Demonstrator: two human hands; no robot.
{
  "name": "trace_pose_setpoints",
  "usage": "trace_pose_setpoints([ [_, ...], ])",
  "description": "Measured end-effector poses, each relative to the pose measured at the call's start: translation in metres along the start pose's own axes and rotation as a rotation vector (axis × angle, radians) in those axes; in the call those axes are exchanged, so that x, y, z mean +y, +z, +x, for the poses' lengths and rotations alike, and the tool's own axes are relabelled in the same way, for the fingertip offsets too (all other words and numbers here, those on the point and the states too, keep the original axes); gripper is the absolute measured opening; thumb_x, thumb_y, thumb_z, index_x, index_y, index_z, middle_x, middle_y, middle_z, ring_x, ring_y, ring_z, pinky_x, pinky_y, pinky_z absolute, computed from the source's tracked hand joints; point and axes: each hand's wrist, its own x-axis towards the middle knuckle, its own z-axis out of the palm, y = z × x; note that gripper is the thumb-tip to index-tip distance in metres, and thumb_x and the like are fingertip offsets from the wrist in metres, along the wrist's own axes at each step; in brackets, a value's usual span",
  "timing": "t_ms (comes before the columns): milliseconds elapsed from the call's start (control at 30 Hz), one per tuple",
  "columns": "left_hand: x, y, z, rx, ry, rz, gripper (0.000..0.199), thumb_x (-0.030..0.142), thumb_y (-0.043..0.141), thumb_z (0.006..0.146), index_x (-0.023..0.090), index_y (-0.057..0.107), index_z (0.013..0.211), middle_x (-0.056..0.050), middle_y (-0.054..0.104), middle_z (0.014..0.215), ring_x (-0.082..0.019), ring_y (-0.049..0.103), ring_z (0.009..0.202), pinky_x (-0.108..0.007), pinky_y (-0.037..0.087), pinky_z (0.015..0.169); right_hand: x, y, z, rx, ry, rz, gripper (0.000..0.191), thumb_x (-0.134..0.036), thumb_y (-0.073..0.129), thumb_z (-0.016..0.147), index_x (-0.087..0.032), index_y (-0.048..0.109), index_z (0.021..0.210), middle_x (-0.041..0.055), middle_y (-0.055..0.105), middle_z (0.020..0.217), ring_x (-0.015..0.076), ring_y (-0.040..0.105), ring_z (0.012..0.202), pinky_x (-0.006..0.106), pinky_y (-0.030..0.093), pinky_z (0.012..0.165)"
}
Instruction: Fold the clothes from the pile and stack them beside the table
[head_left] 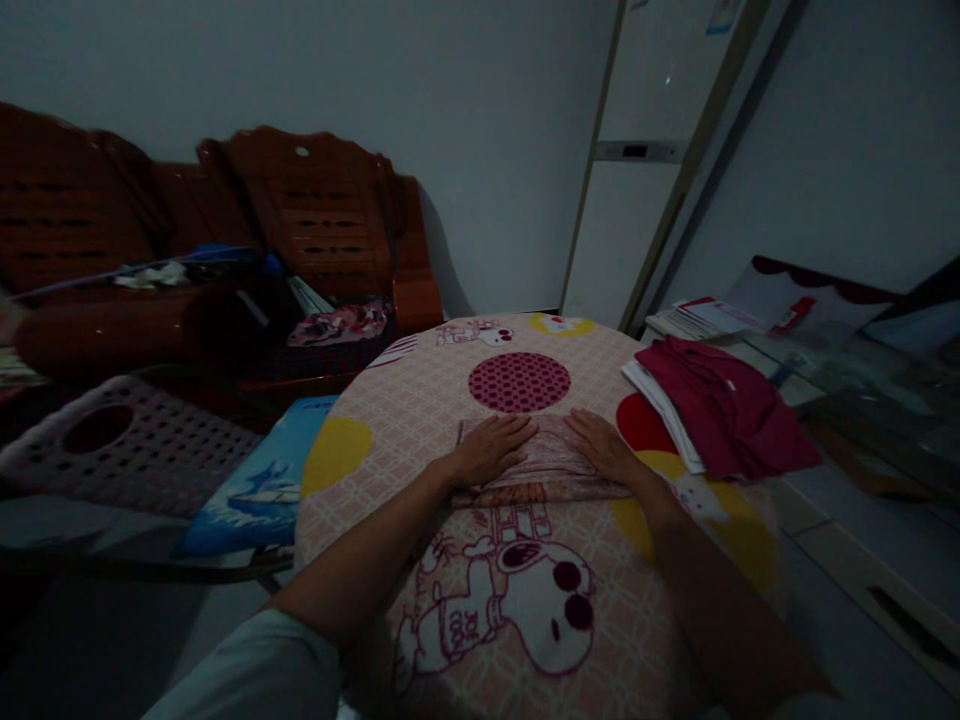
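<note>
A dim room is being lit faintly; a wooden sofa [330, 215] is being backed by a plain grey wall [480, 110], with a white fridge [637, 170] beside it.

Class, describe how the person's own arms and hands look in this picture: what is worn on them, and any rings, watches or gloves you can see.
Both hands are bare: the left hand and the right hand wear no gloves, and no ring or watch shows in the dim light. The forearms are uncovered. A short, pale grey-blue sleeve covers the left upper arm; the right arm's sleeve is out of view.
</note>
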Motion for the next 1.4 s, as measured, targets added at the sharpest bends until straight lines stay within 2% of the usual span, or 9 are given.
trace_pose_setpoints([
  [167,0.0,-0.001,0.0,-0.015,-0.004,0.017,0.059,0.047,0.03,0.101,0.021,0.028,0.154,-0.012,0.027,0.159,-0.028,0.025,0.147,-0.045,0.016,0.118,0.001,0.005,-0.002,-0.018,0.032,-0.084,0.054,-0.045,0.037,0.099,-0.02,0.046,0.145,0.0122,0.041,0.153,0.0276,0.033,0.144,0.05,0.027,0.118],
  [533,0.002,-0.001,-0.001,-0.023,-0.011,0.005,0.06,0.048,0.03,0.1,0.022,0.026,0.154,-0.011,0.026,0.16,-0.026,0.022,0.148,-0.045,0.013,0.119,-0.002,0.004,-0.005,-0.026,0.035,-0.153,0.054,-0.046,0.035,0.1,-0.026,0.038,0.15,0.009,0.04,0.154,0.0268,0.032,0.144,0.05,0.028,0.117],
  [633,0.003,-0.003,-0.005,0.054,-0.028,-0.079,0.065,0.051,0.036,0.098,0.021,0.024,0.155,-0.012,0.027,0.16,-0.025,0.025,0.147,-0.043,0.017,0.119,-0.001,0.004,-0.006,-0.019,0.027,-0.165,0.054,-0.045,0.037,0.1,-0.027,0.036,0.151,0.0087,0.039,0.155,0.0263,0.032,0.144,0.048,0.028,0.118],
  [767,-0.002,-0.005,-0.01,0.233,-0.162,-0.171,0.073,0.054,0.045,0.093,0.015,0.027,0.153,-0.015,0.033,0.156,-0.027,0.033,0.143,-0.041,0.026,0.117,0.0,0.004,-0.006,-0.031,0.037,-0.178,0.054,-0.044,0.037,0.1,-0.027,0.035,0.151,0.0089,0.037,0.155,0.0258,0.032,0.144,0.047,0.029,0.117],
  [867,-0.014,-0.006,-0.012,0.305,-0.278,-0.147,0.061,0.048,0.04,0.095,0.013,0.043,0.144,-0.016,0.046,0.148,-0.029,0.042,0.137,-0.044,0.03,0.115,0.0,0.004,-0.007,-0.028,0.04,-0.178,0.054,-0.043,0.036,0.1,-0.027,0.035,0.151,0.009,0.037,0.156,0.026,0.032,0.144,0.048,0.029,0.117],
  [967,-0.029,-0.011,-0.012,0.288,-0.355,-0.1,0.045,0.041,0.039,0.095,0.015,0.064,0.121,-0.016,0.064,0.127,-0.03,0.057,0.119,-0.042,0.04,0.105,0.001,0.005,-0.006,-0.014,0.026,-0.164,0.053,-0.043,0.037,0.1,-0.028,0.036,0.151,0.0084,0.039,0.154,0.0259,0.033,0.144,0.048,0.03,0.117],
  [1033,-0.037,-0.017,-0.014,0.27,-0.39,-0.067,0.037,0.038,0.043,0.092,0.019,0.071,0.105,-0.013,0.07,0.111,-0.027,0.063,0.105,-0.037,0.045,0.097,0.002,0.006,-0.006,-0.006,0.024,-0.151,0.053,-0.044,0.038,0.099,-0.028,0.038,0.15,0.0081,0.041,0.153,0.0261,0.034,0.143,0.048,0.03,0.117],
  [1133,-0.04,-0.025,-0.019,0.282,-0.443,-0.068,0.029,0.037,0.05,0.088,0.021,0.074,0.095,-0.01,0.073,0.098,-0.025,0.065,0.093,-0.032,0.047,0.086,0.005,0.009,-0.005,0.006,0.016,-0.131,0.052,-0.046,0.036,0.1,-0.027,0.041,0.148,0.0082,0.042,0.153,0.0258,0.034,0.143,0.048,0.029,0.117],
  [1400,-0.039,-0.03,-0.026,0.282,-0.532,-0.188,0.03,0.044,0.059,0.081,0.017,0.07,0.088,-0.008,0.071,0.089,-0.021,0.063,0.081,-0.029,0.046,0.073,0.009,0.013,-0.005,0.021,0.001,-0.116,0.053,-0.047,0.034,0.1,-0.022,0.045,0.146,0.0112,0.042,0.152,0.027,0.034,0.143,0.05,0.029,0.117],
])
